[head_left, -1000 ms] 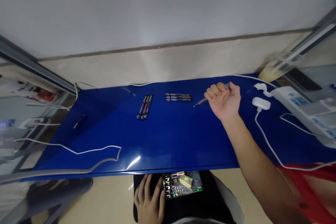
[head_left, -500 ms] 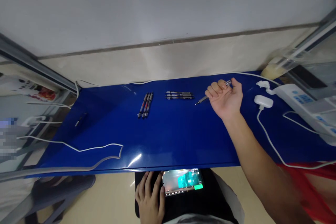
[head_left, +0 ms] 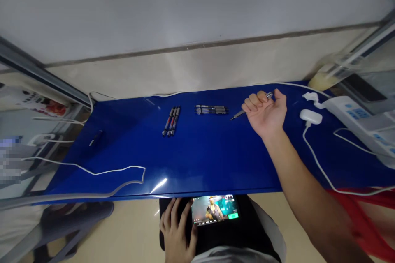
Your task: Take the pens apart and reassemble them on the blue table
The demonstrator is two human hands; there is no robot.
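Observation:
My right hand [head_left: 266, 111] is raised over the right part of the blue table, palm turned up. Its fingers are closed around a pen [head_left: 237, 115], whose grey grip and tip stick out to the left. Just left of that tip, several clear pens with dark grips [head_left: 212, 109] lie side by side, pointing sideways. Another group of pens with red marks [head_left: 171, 121] lies slanted further left. My left hand [head_left: 177, 230] rests on my lap with fingers spread, beside the left edge of a phone [head_left: 215, 210] with a lit screen.
A white earbud case [head_left: 310, 116] on a cable, crumpled tissue [head_left: 311, 98] and a white power strip [head_left: 359, 117] lie at the right. A small dark object [head_left: 96, 138] and a white cable [head_left: 117, 170] are on the left. The wall [head_left: 197, 70] borders the table's back.
The phone screen now shows a figure instead of a blurred teal picture. The view has shifted slightly. Both hands keep about the same place, the right still holding the pen.

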